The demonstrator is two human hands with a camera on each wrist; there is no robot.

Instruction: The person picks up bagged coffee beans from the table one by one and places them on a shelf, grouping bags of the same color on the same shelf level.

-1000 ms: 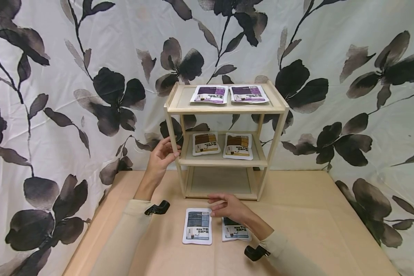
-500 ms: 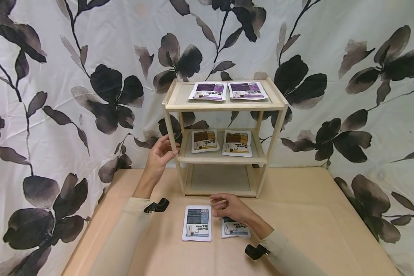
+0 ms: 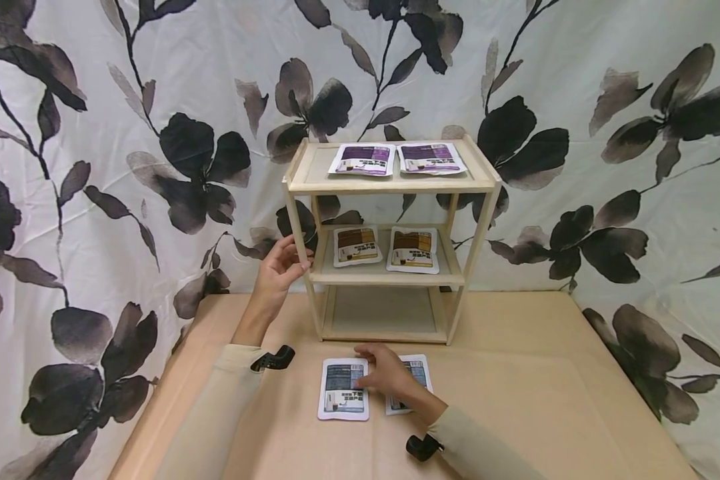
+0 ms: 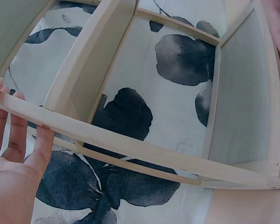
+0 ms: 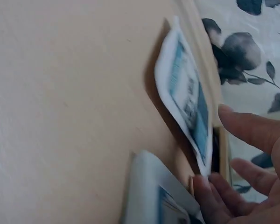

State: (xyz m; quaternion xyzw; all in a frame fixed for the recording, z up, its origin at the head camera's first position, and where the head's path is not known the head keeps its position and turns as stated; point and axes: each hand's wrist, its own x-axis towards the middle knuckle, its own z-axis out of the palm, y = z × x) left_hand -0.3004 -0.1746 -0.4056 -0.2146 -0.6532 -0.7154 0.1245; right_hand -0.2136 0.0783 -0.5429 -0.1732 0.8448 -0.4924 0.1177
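In the head view a small wooden three-tier shelf (image 3: 390, 280) stands at the back of the table. My left hand (image 3: 281, 267) holds its left front post at middle-tier height; in the left wrist view the thumb lies over the post and the fingers sit behind it. On the table before the shelf lie two white pouches with blue labels, a left pouch (image 3: 339, 397) and a right pouch (image 3: 419, 367). Over the left pouch's right edge is my right hand (image 3: 387, 373), which partly hides the right one. In the right wrist view its thumb stands apart from the pouch and the fingertips are near its edge.
Two purple-labelled pouches (image 3: 363, 160) lie side by side on the top tier. The middle tier bears two brown-and-yellow pouches (image 3: 413, 252). Behind stands a floral cloth backdrop (image 3: 576, 133). The bottom tier (image 3: 387, 313) is close to the table.
My right hand has moved left and slightly nearer, from above the right pouch to the left pouch's edge, uncovering the right pouch's top. The left hand stays on the post.
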